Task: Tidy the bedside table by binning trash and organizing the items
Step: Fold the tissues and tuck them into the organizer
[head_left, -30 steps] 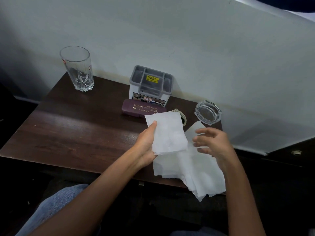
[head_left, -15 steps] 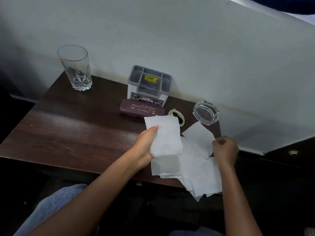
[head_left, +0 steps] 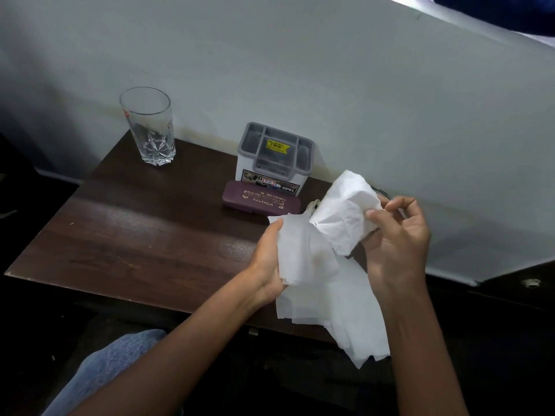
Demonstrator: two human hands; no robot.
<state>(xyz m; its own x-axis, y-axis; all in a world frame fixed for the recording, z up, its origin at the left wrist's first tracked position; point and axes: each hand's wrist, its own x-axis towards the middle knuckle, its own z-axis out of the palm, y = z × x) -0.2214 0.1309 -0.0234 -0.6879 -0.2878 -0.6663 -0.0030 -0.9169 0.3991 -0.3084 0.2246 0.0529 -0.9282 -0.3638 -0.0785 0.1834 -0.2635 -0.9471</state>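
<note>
1. Gripping a flat tissue (head_left: 300,250), the left hand (head_left: 265,264) is in front of the case (head_left: 261,201).
2. The right hand (head_left: 396,241) pinches a crumpled tissue (head_left: 345,211), right of the case.
3. More loose tissues (head_left: 333,304) lie on the desk (head_left: 135,229).

One tissue (head_left: 345,214) now in right hand (head_left: 396,238)

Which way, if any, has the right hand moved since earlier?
Yes. The right hand rose from the pile, lifting a tissue toward the wall.

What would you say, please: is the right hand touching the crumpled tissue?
Touching. The head view shows the right hand pinching the crumpled tissue by its edge.
</note>
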